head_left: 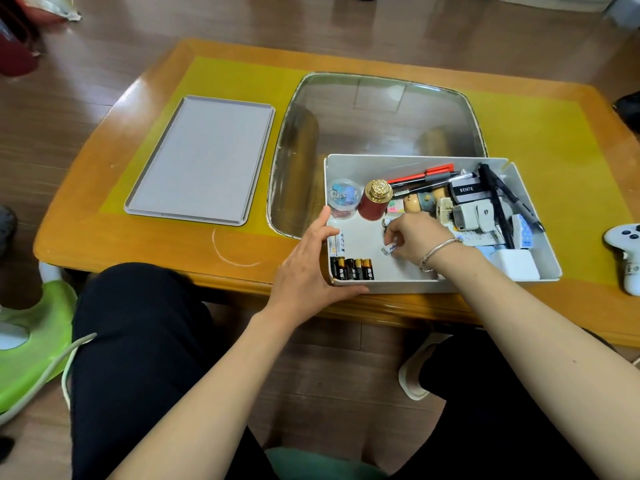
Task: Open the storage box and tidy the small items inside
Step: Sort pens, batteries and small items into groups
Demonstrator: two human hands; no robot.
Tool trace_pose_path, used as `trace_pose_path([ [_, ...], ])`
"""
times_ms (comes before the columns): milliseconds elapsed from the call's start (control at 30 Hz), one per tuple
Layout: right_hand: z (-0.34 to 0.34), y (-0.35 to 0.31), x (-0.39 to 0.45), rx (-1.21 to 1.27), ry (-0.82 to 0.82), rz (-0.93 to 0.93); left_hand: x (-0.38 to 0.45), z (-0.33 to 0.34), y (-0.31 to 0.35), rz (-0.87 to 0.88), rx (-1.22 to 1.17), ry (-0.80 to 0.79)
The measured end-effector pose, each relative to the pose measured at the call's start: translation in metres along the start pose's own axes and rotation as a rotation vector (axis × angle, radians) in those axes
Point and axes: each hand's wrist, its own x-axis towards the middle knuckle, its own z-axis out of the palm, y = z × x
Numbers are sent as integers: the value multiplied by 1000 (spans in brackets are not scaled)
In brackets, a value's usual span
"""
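Observation:
The white storage box [408, 161] stands open at the table's near edge, its grey lid [202, 159] lying flat to the left. My left hand [308, 261] grips the box's near left corner, thumb along the front wall. Inside the box, my right hand [414, 239] pinches a small white battery [389, 248] just above the floor. Several black and gold batteries [353, 268] stand in a row in the near left corner. A clear tub of clips [343, 199], a red jar with a gold cap [375, 200], pens [426, 176] and small gadgets fill the far and right side.
The box sits on an orange wooden table [104, 230] with a glass panel [377, 116] in its middle. A white game controller [627, 251] lies at the right edge. A green stool [31, 337] stands on the floor to my left.

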Motion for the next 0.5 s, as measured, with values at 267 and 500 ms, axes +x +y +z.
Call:
trace_pose_path([
  [267, -5, -10, 2, 290, 70, -7, 0, 0, 1, 3, 1, 0],
  [500, -2, -24, 8, 590, 59, 41, 0, 0, 1, 8, 0, 5],
])
